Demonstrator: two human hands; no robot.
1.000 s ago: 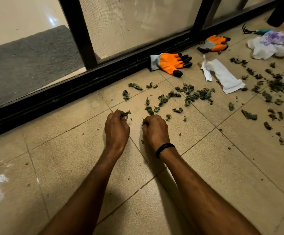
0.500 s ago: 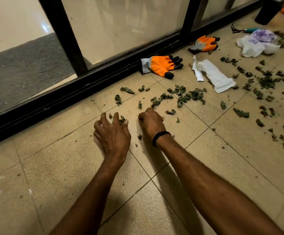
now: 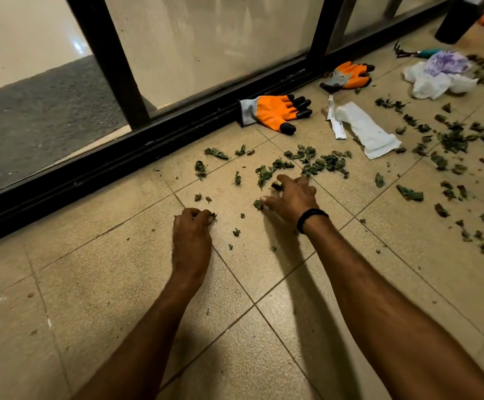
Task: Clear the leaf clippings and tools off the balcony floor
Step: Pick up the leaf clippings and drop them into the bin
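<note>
Green leaf clippings (image 3: 318,163) lie scattered over the beige floor tiles (image 3: 105,284), thickest at the right (image 3: 460,140). My left hand (image 3: 191,238) rests on the floor with its fingers curled round a few small clippings at the fingertips. My right hand (image 3: 291,197), with a black wristband, is spread with straight fingers over the near edge of the clipping pile; its thumb touches one leaf (image 3: 257,204). Two orange gloves (image 3: 275,112) (image 3: 347,75) lie by the door track. A small hand rake (image 3: 413,53) with a teal handle lies at the far right.
A black sliding-door track (image 3: 148,148) and glass panels run along the far side. A torn white paper wrapper (image 3: 364,131) and a crumpled white bag (image 3: 437,73) lie among the leaves. A black cylinder (image 3: 455,18) stands at the top right.
My right hand has reached forward and right into the clippings and spread its fingers. My left hand has curled its fingers again on small leaf bits.
</note>
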